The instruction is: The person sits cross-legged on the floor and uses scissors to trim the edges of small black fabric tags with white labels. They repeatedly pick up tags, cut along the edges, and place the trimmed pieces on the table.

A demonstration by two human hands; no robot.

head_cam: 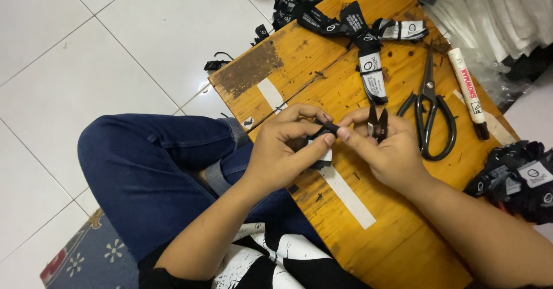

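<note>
Fingers (pixel 322 142) of both hands pinch blk label (pixel 326 129).

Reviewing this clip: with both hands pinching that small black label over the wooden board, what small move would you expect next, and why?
Probably a snip. The left hand and right hand pinch a small black woven label between their fingertips, and the right hand also holds small black thread snips, blades pointing up beside it. Tilting the blades to the label looks likeliest.

- Black label (pixel 324 132), pinched between both hands.
- Orange-brown wooden board (pixel 397 231) with white tape strips, beneath the hands.
- Black scissors (pixel 429 113), right of the right hand.
- Blue jeans (pixel 155 168), left of the left hand.
- White floor tiles (pixel 86 53), beyond.
</note>
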